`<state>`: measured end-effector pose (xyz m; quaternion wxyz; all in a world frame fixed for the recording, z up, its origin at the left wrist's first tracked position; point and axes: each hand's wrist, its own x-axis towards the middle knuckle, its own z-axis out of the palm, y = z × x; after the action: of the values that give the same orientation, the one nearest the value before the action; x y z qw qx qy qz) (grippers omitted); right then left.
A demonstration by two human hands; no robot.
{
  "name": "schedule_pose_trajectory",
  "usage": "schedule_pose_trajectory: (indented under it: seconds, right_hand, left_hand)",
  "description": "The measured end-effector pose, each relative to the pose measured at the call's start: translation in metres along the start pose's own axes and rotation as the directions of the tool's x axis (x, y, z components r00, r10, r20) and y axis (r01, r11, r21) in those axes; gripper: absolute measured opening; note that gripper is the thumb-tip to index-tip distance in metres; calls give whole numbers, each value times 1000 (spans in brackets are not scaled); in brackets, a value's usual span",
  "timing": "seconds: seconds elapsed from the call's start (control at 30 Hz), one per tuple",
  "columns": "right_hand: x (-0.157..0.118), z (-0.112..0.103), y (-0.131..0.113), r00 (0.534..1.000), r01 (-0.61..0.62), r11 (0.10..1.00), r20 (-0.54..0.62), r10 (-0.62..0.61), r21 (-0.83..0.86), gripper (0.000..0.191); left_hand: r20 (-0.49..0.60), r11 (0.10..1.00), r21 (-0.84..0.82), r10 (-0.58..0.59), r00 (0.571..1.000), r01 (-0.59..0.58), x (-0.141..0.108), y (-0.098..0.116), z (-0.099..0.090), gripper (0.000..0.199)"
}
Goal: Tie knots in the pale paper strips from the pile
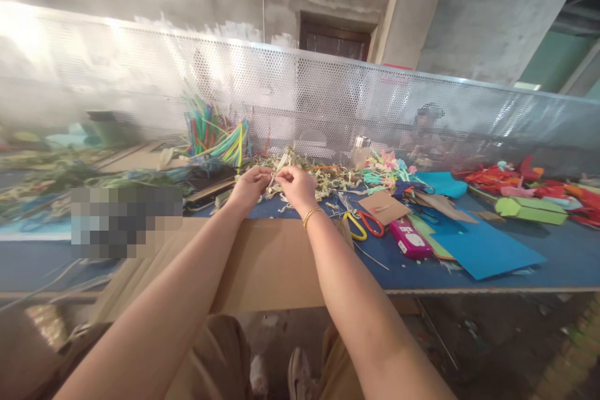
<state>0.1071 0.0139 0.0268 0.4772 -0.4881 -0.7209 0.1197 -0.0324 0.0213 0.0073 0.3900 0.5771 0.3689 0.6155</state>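
Note:
My left hand (pixel 252 189) and my right hand (pixel 299 187) meet over the middle of the table, fingertips pinched close together. Between them runs a thin pale strip (pixel 272 180), gripped by both; its exact kind is too small to make out. Right behind my fingers lies a heap of curly pale-green strips (pixel 323 178). Under my wrists is a flat sheet of brown cardboard (pixel 276 262), overhanging the table's front edge. To the right of my right wrist lie scissors with yellow handles (pixel 357 228) and scissors with orange-red handles (pixel 372 224).
A purple box (pixel 410 239) and blue sheets (pixel 487 247) lie to the right, near a green folded piece (pixel 532 210) and red scraps (pixel 497 178). Colourful thin stems (pixel 213 134) stand back left. A clear bottle (pixel 360 153) stands before the perforated metal screen (pixel 328 97).

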Motion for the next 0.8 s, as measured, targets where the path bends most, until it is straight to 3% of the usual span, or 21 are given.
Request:
schedule_pose_trajectory:
  seconds: [0.2,0.6,0.8]
  right_hand:
    - [-2,-1,-2,999,-15,1000,-41,15,19,7]
    - [-1,-2,-1,998,-16,1000,-53,17,17,10]
    - [-1,-2,-1,999,2,1000,-48,-1,13,9]
  left_hand:
    - [-63,998,-27,-64,996,62,-1,4,1,32]
    - [-67,998,-48,-46,997,43,-2,6,1,33]
    - [-129,997,-66,-34,991,25,1,2,-1,34]
